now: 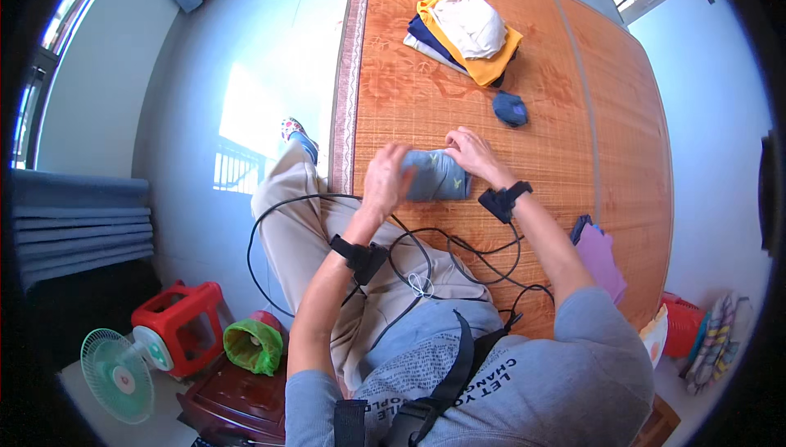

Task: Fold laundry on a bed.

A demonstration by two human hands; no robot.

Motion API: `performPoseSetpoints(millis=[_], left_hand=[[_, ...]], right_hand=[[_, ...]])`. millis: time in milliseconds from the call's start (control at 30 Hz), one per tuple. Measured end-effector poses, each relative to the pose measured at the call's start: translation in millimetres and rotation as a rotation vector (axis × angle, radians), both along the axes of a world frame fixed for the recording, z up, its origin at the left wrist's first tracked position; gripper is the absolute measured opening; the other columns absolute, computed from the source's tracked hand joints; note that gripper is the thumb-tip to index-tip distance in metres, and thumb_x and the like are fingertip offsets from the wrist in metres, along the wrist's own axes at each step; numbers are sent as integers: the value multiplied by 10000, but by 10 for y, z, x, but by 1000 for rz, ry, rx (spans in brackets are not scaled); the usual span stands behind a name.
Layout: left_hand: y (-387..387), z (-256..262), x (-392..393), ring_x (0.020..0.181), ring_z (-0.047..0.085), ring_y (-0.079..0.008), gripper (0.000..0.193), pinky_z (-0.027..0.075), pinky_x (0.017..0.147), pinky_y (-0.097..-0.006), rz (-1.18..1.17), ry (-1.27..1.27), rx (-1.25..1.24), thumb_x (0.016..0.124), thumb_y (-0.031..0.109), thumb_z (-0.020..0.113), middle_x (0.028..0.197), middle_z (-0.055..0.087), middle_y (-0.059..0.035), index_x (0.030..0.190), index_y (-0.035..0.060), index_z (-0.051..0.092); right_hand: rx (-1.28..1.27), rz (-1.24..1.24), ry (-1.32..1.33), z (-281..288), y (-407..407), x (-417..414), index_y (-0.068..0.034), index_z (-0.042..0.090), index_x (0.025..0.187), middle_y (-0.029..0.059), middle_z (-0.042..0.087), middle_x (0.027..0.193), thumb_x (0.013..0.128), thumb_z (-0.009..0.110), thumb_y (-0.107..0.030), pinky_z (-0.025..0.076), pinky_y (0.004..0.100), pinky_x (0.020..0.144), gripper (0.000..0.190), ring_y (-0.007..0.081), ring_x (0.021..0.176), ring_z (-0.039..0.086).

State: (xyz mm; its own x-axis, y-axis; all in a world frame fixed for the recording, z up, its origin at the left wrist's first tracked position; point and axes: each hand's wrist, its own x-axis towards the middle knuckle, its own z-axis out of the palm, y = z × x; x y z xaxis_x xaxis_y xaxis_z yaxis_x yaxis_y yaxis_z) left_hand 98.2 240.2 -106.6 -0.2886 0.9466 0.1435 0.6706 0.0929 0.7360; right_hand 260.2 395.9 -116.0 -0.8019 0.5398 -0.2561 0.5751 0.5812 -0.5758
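A blue-grey folded garment (435, 177) with small yellow-green motifs lies on the woven mat in front of me. At its left end is my left hand (385, 180), blurred, with the fingers bent and the thumb apart. Fingers of my right hand (476, 153) are at the garment's upper right corner, and the thumb seems to rest on the cloth. Whether those fingers grip the edge is unclear. Beyond my right hand lies a small dark blue rolled cloth (509, 108).
A stack of folded clothes (457, 35), white on top, lies farther up the mat (540, 158). Purple cloth (600, 260) is by my right elbow. Black cables (424, 232) run from my wrist straps across my lap. A fan (120, 376) and red stool (184, 324) stand at lower left.
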Motion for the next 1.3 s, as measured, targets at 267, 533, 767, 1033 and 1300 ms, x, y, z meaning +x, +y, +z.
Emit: performPoseSetpoints(millis=[267,533,767,1033,1300], left_hand=[[-40,-417,86,1328,192,-303,797,219,1024,-538,-340,354,-317,709,181,610,1452,168,-125,1377,42,198],[-165,-138,-302,1181,413,-320,568,316,990,-392,-204,-159,-123,740,22,581,1306,400,-183,1278,13,400],[-1244,592,-940,1170,426,-272,480,329,979,-365,274,-211,48,850,83,523,1283,423,-152,1297,-5,371],[-1685,370,-770,1282,248,-319,578,193,1058,-410,419,285,-5,828,229,565,1387,266,-169,1331,58,338],[-1663,267,-833,1277,260,-312,566,194,1055,-417,375,223,63,821,258,570,1380,279,-167,1300,37,366]], right_hand=[[331,139,28,-129,-886,187,-34,266,1355,154,214,1426,725,641,-360,158,476,1064,803,274,1341,158],[408,89,164,-385,-950,182,-94,319,1335,100,239,1420,698,674,-325,178,471,1048,765,247,1324,192],[576,-50,257,-615,-877,116,-136,469,1237,50,392,1335,763,595,-218,240,442,990,497,190,1253,323],[-1274,-545,657,88,-360,581,-9,549,1091,64,642,925,897,508,-258,506,246,706,318,135,776,629],[-604,-975,801,1437,-262,2869,-3,589,1030,61,628,988,873,536,-342,474,277,760,377,133,846,604]])
